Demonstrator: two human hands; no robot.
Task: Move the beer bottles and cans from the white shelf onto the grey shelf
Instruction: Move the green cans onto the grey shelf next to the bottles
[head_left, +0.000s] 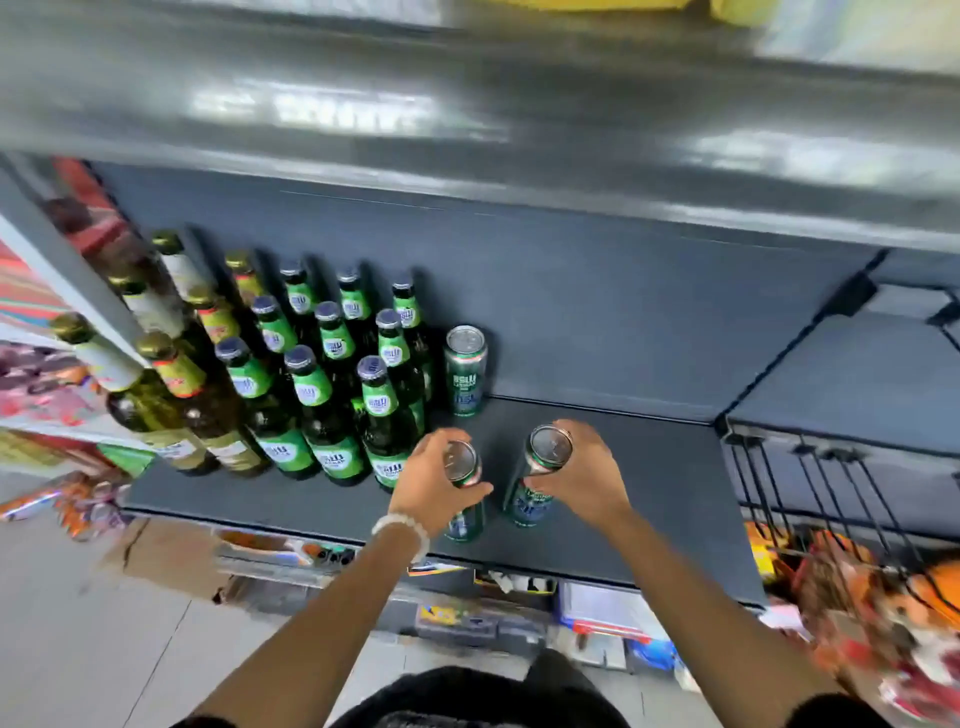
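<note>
Grey shelf (649, 467) as landmark. Left hand (434, 480) grips a green can (464, 512) near the shelf's front edge; right hand (582, 475) grips a second green can (532, 501) just beside it. Third can (466, 370) stands further back on the shelf. Green bottles (332, 395) fill the shelf's left part, gold-capped bottles (171, 384) at its far left end.
</note>
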